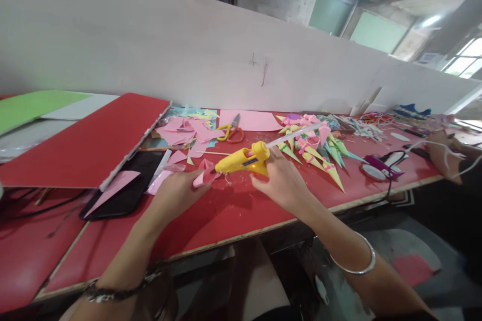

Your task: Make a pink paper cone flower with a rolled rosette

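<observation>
My right hand [280, 178] is closed round the handle of a yellow hot glue gun [241, 159]. A clear glue stick [291, 135] juts from the gun's back end, and a small orange light glows on its body. Its dark nozzle points left and meets a small folded piece of pink paper [205, 173], which my left hand [181, 190] pinches just above the red table [222, 215]. Whether the nozzle touches the paper or is only very close, I cannot tell. A thin strand hangs below the nozzle.
Scissors [231, 130] lie behind the gun beside pink paper scraps [184, 130]. Colourful paper cones [316, 148] are heaped to the right, near a purple device [384, 166]. At left, a red board [86, 145] partly covers a black tray [131, 185]. Another person's arm [463, 153] shows far right.
</observation>
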`<state>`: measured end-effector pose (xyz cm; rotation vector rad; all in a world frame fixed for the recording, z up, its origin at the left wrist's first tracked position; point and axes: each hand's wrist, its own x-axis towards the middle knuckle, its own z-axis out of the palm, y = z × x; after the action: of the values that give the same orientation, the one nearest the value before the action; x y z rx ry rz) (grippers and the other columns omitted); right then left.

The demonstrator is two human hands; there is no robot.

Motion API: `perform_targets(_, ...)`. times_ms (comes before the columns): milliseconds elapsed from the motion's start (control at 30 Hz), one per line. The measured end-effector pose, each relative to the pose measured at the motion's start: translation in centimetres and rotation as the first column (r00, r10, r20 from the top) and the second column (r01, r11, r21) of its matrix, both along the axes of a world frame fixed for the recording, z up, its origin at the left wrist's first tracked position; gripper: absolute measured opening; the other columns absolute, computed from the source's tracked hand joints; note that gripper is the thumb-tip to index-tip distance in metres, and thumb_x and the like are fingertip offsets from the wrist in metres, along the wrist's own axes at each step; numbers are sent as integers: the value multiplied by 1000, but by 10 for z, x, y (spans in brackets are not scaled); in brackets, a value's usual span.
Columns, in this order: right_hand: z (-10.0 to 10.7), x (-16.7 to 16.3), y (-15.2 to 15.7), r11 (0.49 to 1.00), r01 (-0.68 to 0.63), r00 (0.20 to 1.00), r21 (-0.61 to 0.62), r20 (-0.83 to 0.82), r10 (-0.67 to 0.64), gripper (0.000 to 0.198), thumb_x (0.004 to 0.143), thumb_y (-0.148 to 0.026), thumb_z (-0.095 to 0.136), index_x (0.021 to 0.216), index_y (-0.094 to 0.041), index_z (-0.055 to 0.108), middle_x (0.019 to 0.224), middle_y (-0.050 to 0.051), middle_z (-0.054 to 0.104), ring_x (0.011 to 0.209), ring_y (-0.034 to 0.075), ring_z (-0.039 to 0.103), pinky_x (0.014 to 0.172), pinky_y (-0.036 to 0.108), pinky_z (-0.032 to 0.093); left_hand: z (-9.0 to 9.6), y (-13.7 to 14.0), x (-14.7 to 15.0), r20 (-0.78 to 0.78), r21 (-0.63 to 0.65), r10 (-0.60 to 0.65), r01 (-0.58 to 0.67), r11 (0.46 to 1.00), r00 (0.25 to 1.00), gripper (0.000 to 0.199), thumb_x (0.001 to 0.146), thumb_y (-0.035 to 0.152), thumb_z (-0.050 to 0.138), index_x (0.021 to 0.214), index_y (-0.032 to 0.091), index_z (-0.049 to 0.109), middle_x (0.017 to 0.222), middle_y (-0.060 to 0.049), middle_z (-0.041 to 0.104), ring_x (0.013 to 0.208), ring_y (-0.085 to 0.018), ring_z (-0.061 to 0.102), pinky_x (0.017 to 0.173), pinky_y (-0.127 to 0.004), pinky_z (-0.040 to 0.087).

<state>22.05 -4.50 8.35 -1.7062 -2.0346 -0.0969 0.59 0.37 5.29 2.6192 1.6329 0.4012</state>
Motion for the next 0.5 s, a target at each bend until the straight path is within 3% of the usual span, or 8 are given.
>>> perform_targets(500,5,-1,-5,999,13,994,-44,110,-8,29,72,-19,45,101,-17,50,95,8,51,56,12,51,45,26,28,2,-3,3,69,-84,-33,39,996,997,31,80,34,38,53,19,40,51,0,51,49,-13,44,51,-26,25)
